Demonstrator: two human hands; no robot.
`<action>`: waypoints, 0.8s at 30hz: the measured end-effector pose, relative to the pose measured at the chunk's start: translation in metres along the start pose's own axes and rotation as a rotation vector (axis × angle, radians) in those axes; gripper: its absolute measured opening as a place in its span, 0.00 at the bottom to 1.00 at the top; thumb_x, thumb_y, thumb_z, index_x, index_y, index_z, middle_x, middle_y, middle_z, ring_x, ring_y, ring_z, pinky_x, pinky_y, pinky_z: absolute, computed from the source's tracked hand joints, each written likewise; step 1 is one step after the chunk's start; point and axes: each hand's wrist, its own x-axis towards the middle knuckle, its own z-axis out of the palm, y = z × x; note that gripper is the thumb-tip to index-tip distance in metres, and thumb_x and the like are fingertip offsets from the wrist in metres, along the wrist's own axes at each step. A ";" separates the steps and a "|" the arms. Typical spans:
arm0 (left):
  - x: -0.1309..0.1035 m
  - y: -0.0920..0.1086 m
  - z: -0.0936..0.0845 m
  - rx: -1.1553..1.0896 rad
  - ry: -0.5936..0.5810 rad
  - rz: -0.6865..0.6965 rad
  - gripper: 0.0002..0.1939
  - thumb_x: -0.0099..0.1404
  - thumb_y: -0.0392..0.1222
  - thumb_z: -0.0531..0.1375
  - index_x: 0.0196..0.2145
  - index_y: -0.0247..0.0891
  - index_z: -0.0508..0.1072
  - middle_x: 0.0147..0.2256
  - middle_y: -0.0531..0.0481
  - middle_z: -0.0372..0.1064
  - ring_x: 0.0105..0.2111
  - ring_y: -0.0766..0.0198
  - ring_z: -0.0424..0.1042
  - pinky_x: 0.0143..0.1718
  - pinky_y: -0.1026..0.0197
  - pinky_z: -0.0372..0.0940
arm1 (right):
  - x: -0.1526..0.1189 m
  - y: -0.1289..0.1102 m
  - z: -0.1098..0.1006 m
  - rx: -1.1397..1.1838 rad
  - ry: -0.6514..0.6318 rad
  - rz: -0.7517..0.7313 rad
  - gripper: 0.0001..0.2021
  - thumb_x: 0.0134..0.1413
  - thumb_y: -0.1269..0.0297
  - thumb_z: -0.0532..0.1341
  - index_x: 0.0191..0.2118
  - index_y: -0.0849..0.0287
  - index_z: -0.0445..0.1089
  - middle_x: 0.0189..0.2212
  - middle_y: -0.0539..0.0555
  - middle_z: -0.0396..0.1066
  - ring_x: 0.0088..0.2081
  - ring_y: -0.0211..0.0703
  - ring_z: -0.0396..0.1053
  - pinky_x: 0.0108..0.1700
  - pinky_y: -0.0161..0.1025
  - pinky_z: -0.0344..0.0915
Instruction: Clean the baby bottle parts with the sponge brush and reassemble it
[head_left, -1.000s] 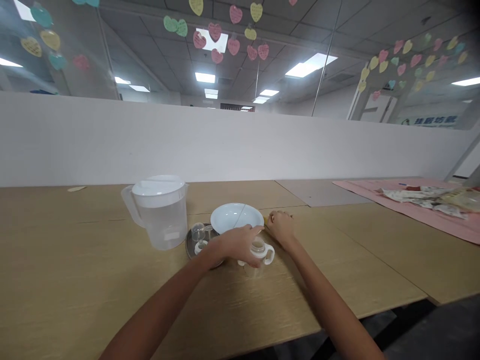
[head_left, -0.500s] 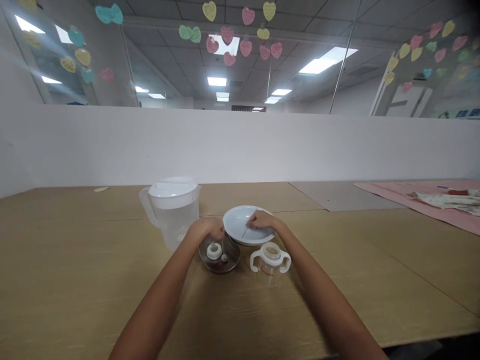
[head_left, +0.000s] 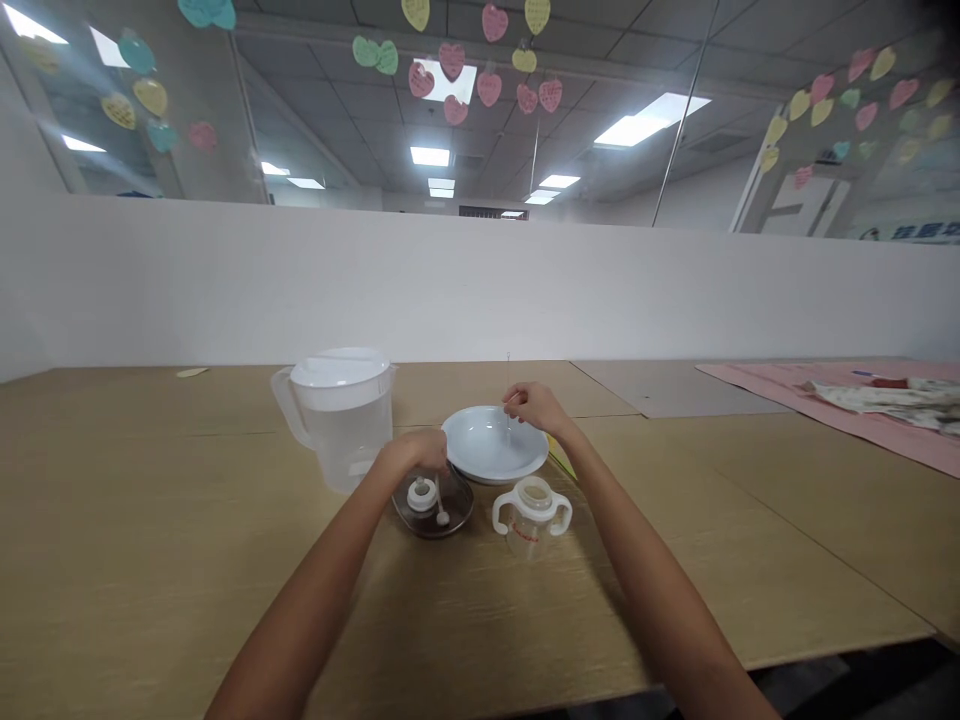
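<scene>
My right hand [head_left: 534, 405] pinches a thin straw brush [head_left: 508, 368], a wire with a small loop at its top, upright over the white bowl [head_left: 457, 455]. My left hand [head_left: 426, 452] is closed above the oval metal tray [head_left: 411, 522]. A thin straw with a white weighted end [head_left: 442, 518] runs from the fingers of that hand down into the tray. Beside it in the tray lies a white ring cap with a clear nipple [head_left: 421, 494]. In front of the bowl stands a clear bottle with two white handles [head_left: 533, 512], its top open.
To the left stands a lidded clear pitcher [head_left: 341, 430] with liquid inside. A yellow strip [head_left: 561, 458] shows behind my right wrist. Pink cloth [head_left: 780, 385] with a patterned fabric [head_left: 874, 398] lies far right. A white wall [head_left: 480, 290] bounds the table's back.
My right hand has risen from inside the bowl, and the brush now stands upright in it. The straw has tilted into view below my left hand. The view has shifted slightly.
</scene>
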 end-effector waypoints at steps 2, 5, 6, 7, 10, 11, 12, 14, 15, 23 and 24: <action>-0.009 0.001 -0.013 -0.023 0.021 0.009 0.08 0.45 0.38 0.60 0.26 0.35 0.76 0.26 0.48 0.74 0.26 0.63 0.69 0.23 0.67 0.58 | -0.004 -0.010 -0.009 0.055 0.037 -0.033 0.07 0.40 0.76 0.57 0.29 0.63 0.68 0.21 0.50 0.70 0.23 0.34 0.67 0.24 0.28 0.61; -0.024 0.005 -0.031 -0.085 0.103 0.069 0.06 0.44 0.37 0.61 0.25 0.35 0.74 0.24 0.51 0.72 0.25 0.65 0.69 0.23 0.68 0.57 | -0.014 -0.032 -0.024 0.227 0.122 -0.105 0.07 0.39 0.75 0.59 0.30 0.60 0.63 0.21 0.49 0.69 0.23 0.35 0.67 0.24 0.30 0.63; -0.027 0.007 -0.036 -0.127 0.168 0.115 0.06 0.45 0.36 0.60 0.25 0.35 0.73 0.24 0.52 0.72 0.25 0.65 0.69 0.23 0.68 0.58 | -0.019 -0.040 -0.029 0.302 0.145 -0.133 0.09 0.40 0.73 0.60 0.31 0.60 0.62 0.21 0.48 0.69 0.24 0.36 0.68 0.24 0.31 0.64; -0.030 0.009 -0.039 -0.183 0.255 0.169 0.06 0.45 0.35 0.60 0.25 0.35 0.73 0.24 0.53 0.71 0.25 0.66 0.69 0.23 0.68 0.58 | -0.024 -0.050 -0.034 0.381 0.162 -0.163 0.11 0.40 0.71 0.61 0.33 0.59 0.60 0.22 0.48 0.70 0.24 0.37 0.68 0.24 0.32 0.65; -0.026 0.015 -0.041 -0.400 0.555 0.296 0.06 0.50 0.36 0.58 0.28 0.35 0.70 0.26 0.52 0.71 0.27 0.66 0.70 0.28 0.67 0.62 | -0.042 -0.078 -0.046 0.562 0.186 -0.278 0.16 0.40 0.67 0.63 0.38 0.58 0.60 0.24 0.49 0.71 0.26 0.38 0.69 0.30 0.37 0.69; -0.021 0.017 -0.039 -0.479 0.632 0.311 0.06 0.51 0.36 0.57 0.29 0.35 0.70 0.27 0.51 0.72 0.28 0.65 0.71 0.30 0.66 0.63 | -0.047 -0.087 -0.048 0.599 0.195 -0.327 0.18 0.41 0.65 0.64 0.40 0.58 0.60 0.25 0.49 0.71 0.27 0.38 0.69 0.33 0.38 0.69; -0.015 0.019 -0.036 -0.560 0.691 0.318 0.06 0.52 0.37 0.57 0.30 0.35 0.69 0.28 0.50 0.72 0.29 0.65 0.71 0.31 0.65 0.64 | -0.052 -0.093 -0.050 0.625 0.213 -0.378 0.18 0.41 0.64 0.64 0.40 0.58 0.61 0.26 0.50 0.71 0.28 0.38 0.70 0.35 0.39 0.69; -0.003 0.023 -0.030 -0.725 0.753 0.341 0.07 0.52 0.38 0.58 0.31 0.35 0.69 0.31 0.48 0.73 0.32 0.63 0.72 0.33 0.64 0.65 | -0.058 -0.102 -0.051 0.635 0.271 -0.455 0.17 0.43 0.62 0.64 0.40 0.58 0.63 0.28 0.51 0.71 0.31 0.39 0.70 0.38 0.40 0.69; 0.002 0.024 -0.026 -0.798 0.764 0.356 0.07 0.52 0.38 0.59 0.31 0.34 0.70 0.31 0.48 0.73 0.33 0.63 0.72 0.34 0.63 0.65 | -0.059 -0.104 -0.050 0.622 0.307 -0.478 0.15 0.44 0.61 0.63 0.40 0.58 0.64 0.28 0.51 0.71 0.31 0.39 0.70 0.38 0.40 0.69; 0.014 0.034 -0.014 -1.061 0.723 0.414 0.09 0.50 0.36 0.58 0.31 0.31 0.73 0.32 0.45 0.73 0.33 0.60 0.71 0.36 0.60 0.65 | -0.059 -0.104 -0.045 0.521 0.431 -0.565 0.09 0.48 0.63 0.61 0.36 0.59 0.65 0.30 0.52 0.71 0.33 0.40 0.71 0.39 0.40 0.70; 0.014 0.035 -0.014 -1.070 0.726 0.414 0.09 0.50 0.35 0.58 0.31 0.31 0.73 0.32 0.45 0.73 0.33 0.60 0.71 0.37 0.60 0.65 | -0.060 -0.105 -0.045 0.471 0.419 -0.569 0.08 0.48 0.63 0.61 0.35 0.59 0.66 0.30 0.52 0.71 0.33 0.40 0.71 0.39 0.40 0.69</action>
